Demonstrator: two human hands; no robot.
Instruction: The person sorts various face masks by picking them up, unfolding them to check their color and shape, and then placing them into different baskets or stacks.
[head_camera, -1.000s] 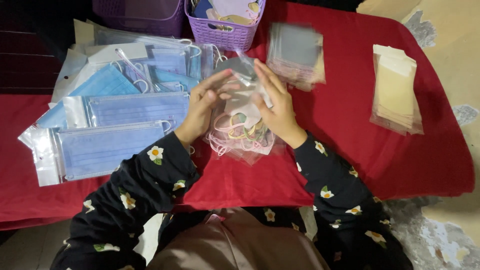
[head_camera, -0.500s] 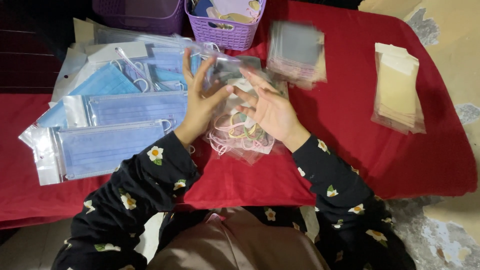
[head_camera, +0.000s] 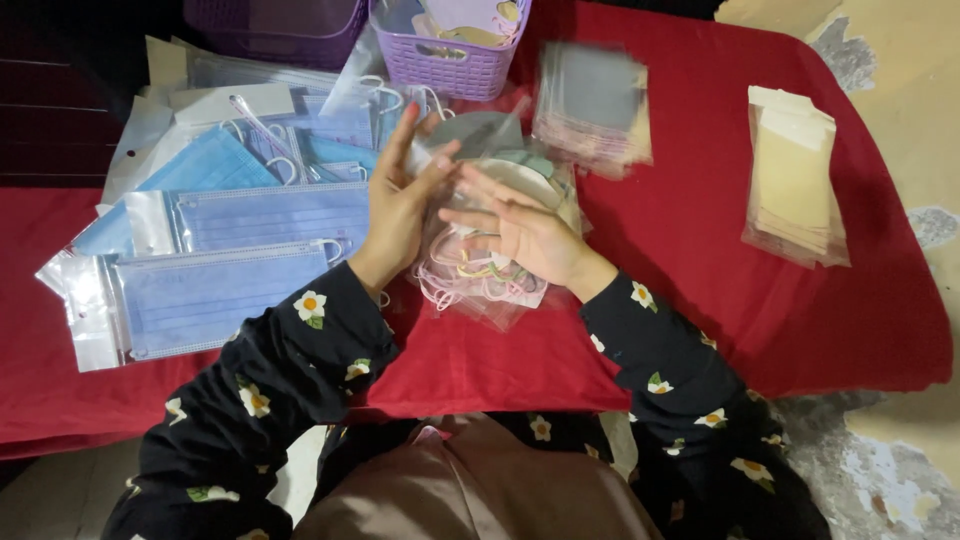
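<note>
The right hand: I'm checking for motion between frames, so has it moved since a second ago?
Yes. The right hand has dropped toward the person, farther from the purple basket, and has opened flat.
</note>
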